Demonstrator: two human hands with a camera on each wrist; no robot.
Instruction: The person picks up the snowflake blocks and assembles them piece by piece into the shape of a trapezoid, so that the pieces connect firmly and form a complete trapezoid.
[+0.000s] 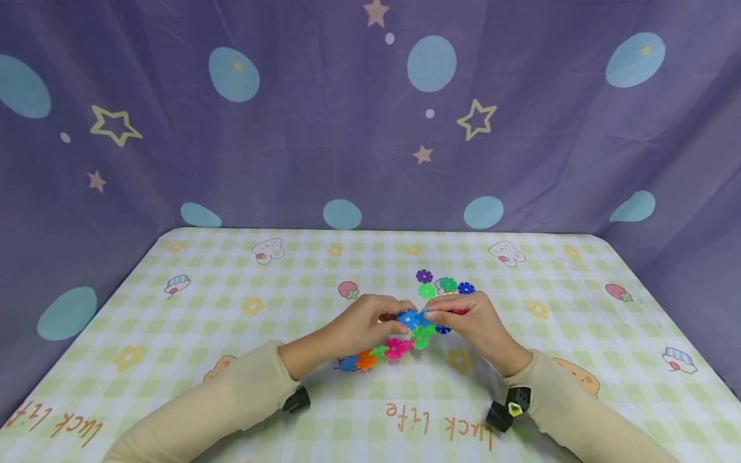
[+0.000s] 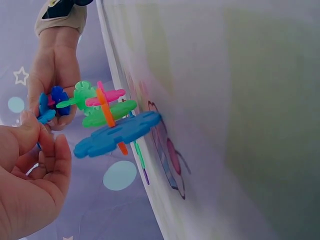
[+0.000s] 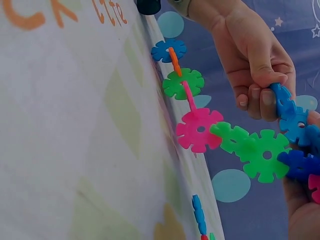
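Above the table, both hands hold a chain of interlocking plastic snowflake discs. My left hand (image 1: 370, 321) pinches a light blue disc (image 3: 282, 100) at its edge. In the head view my right hand (image 1: 471, 321), close beside it, grips neighbouring light blue discs (image 1: 425, 316); a dark blue disc (image 3: 299, 165) and a pink one (image 3: 314, 187) sit by its fingers. From there the chain runs down and left through green discs (image 3: 266, 156), a pink disc (image 3: 200, 130), another green disc (image 3: 183, 84), an orange disc (image 1: 366, 360) and a blue disc (image 3: 169, 51). Fingers hide some joints.
Beyond the hands lie a purple disc (image 1: 424, 276), a light green disc (image 1: 426, 291), a dark green disc (image 1: 448, 284) and a blue disc (image 1: 466, 288); whether they are joined is unclear. A checked cloth (image 1: 260, 270) covers the table, with a purple curtain (image 1: 324, 116) behind.
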